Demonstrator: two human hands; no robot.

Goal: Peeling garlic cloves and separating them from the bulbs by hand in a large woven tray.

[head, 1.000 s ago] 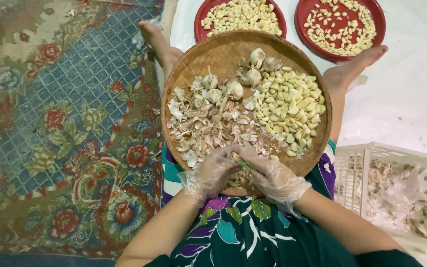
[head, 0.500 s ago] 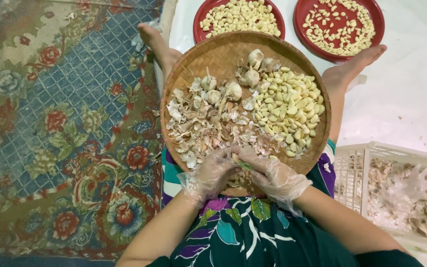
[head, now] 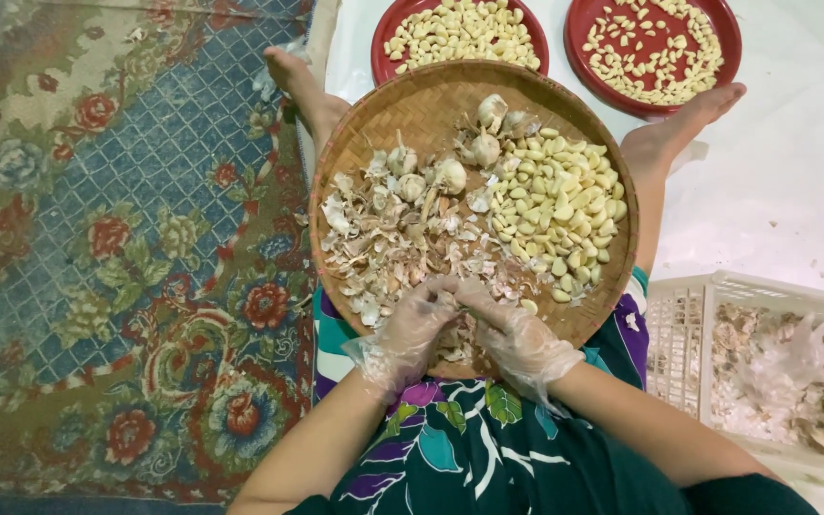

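Observation:
A round woven tray (head: 412, 110) rests on my lap. A heap of papery garlic skins (head: 393, 243) fills its left half and a pile of peeled cloves (head: 557, 212) its right; a few whole garlic bulbs (head: 450, 174) lie between. Both hands wear thin clear plastic gloves and meet at the tray's near edge. My left hand (head: 410, 329) and my right hand (head: 512, 334) pinch a small garlic piece (head: 450, 286) together, fingertips touching; the piece is mostly hidden by the fingers.
Two red plates at the far edge hold peeled cloves: left (head: 460, 33), right (head: 652, 43). A white plastic basket (head: 765, 358) with garlic skins stands at my right. My bare feet (head: 679, 129) flank the tray. A patterned rug (head: 116, 248) lies to the left, white sheet (head: 784, 162) to the right.
Both hands stay at the tray's near edge; the fingers have shifted slightly, working the small piece between them. The tray and piles have not moved.

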